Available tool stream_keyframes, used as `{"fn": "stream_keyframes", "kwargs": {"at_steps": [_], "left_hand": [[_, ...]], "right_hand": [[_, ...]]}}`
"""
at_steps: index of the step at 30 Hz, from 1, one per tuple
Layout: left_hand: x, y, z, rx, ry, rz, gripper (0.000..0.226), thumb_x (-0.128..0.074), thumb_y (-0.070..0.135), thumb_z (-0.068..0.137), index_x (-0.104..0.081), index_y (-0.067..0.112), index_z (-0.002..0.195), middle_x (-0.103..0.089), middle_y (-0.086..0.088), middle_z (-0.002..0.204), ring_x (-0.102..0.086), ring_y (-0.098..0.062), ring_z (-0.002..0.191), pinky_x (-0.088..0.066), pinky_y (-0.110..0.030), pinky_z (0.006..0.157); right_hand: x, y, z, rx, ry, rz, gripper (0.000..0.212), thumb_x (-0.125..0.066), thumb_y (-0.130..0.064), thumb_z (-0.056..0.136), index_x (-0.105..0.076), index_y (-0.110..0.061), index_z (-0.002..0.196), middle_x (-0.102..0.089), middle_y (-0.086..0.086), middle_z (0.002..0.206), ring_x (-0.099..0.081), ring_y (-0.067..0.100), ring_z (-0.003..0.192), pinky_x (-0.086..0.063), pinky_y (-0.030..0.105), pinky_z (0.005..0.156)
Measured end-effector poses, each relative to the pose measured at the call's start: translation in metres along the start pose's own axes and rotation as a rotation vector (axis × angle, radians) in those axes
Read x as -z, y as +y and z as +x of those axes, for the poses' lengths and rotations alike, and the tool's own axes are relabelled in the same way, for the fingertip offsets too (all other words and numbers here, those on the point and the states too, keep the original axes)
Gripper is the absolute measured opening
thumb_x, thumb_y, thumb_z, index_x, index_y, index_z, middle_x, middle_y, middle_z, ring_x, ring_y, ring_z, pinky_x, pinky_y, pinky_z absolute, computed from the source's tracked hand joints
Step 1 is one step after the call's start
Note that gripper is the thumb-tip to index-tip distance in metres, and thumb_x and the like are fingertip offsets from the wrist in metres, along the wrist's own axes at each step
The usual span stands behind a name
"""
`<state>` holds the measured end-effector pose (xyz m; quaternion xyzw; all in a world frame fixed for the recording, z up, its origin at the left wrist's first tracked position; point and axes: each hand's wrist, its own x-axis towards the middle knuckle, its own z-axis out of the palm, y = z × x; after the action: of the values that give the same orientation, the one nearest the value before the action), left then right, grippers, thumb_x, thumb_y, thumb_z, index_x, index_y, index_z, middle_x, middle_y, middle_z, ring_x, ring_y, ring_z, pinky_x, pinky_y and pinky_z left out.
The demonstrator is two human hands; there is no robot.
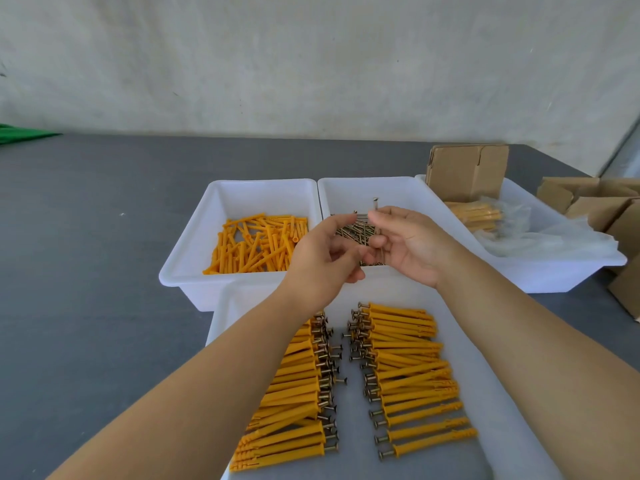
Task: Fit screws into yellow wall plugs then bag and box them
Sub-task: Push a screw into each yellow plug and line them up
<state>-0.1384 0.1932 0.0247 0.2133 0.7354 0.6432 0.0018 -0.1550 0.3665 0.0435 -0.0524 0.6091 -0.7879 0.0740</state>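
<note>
From my head view, my right hand [412,244] pinched several screws [375,216] over the screw tray [408,188]; my left hand [325,258] curled beside it, apparently empty. Empty plugs [256,247] lay left. A loose pinch risked screws scattering among the finished rows [412,372].

A packing workshop bench: white sorting trays [194,244] on a grey table [86,237], cardboard boxes [467,171] stacked beside.

Both hands meet at frame centre over the screw tray [398,188] — the right hand [410,245] pinches a screw [375,203], the left hand [323,259] curls beside it. Assembled plugs [412,372] fill the lower tray [485,393].
</note>
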Motion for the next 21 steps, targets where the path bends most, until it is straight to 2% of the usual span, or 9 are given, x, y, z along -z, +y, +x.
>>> {"fn": "stream_keyframes", "kwargs": {"at_steps": [3, 5, 12, 21], "left_hand": [[0.000, 0.001, 0.000, 0.052, 0.011, -0.048, 0.040, -0.058, 0.002, 0.096, -0.049, 0.009, 0.135, -0.075, -0.009, 0.085, -0.069, -0.016, 0.066, -0.061, -0.030, 0.069], [-0.001, 0.001, 0.000, 0.062, 0.012, -0.052, 0.039, -0.056, 0.001, 0.096, -0.050, 0.010, 0.134, -0.075, -0.010, 0.086, -0.070, -0.017, 0.068, -0.061, -0.031, 0.071], [-0.003, 0.004, -0.002, 0.040, -0.018, -0.025, 0.040, -0.058, 0.004, 0.096, -0.049, 0.011, 0.134, -0.075, -0.011, 0.087, -0.072, -0.023, 0.075, -0.060, -0.045, 0.081], [-0.001, 0.006, -0.003, 0.048, -0.032, -0.041, 0.041, -0.057, 0.003, 0.097, -0.048, 0.010, 0.137, -0.075, -0.012, 0.089, -0.070, -0.019, 0.073, -0.061, -0.038, 0.079]], "right_hand": [[0.004, -0.003, 0.004, 0.055, 0.073, 0.135, 0.024, -0.046, -0.026, 0.104, -0.057, -0.013, 0.086, -0.049, -0.002, 0.056, -0.070, 0.019, 0.079, -0.059, 0.035, 0.075], [0.006, -0.003, 0.004, 0.077, 0.073, 0.162, 0.029, -0.042, -0.028, 0.106, -0.057, -0.013, 0.086, -0.052, 0.000, 0.059, -0.072, 0.020, 0.085, -0.060, 0.035, 0.076], [-0.003, 0.000, 0.002, 0.129, 0.091, -0.092, 0.032, -0.040, -0.024, 0.107, -0.058, -0.010, 0.084, -0.051, 0.004, 0.059, -0.064, 0.020, 0.064, -0.057, 0.032, 0.070], [-0.007, -0.002, -0.001, 0.156, 0.132, -0.056, 0.034, -0.036, -0.023, 0.108, -0.055, -0.010, 0.083, -0.049, 0.002, 0.058, -0.063, 0.021, 0.068, -0.056, 0.034, 0.073]]}}
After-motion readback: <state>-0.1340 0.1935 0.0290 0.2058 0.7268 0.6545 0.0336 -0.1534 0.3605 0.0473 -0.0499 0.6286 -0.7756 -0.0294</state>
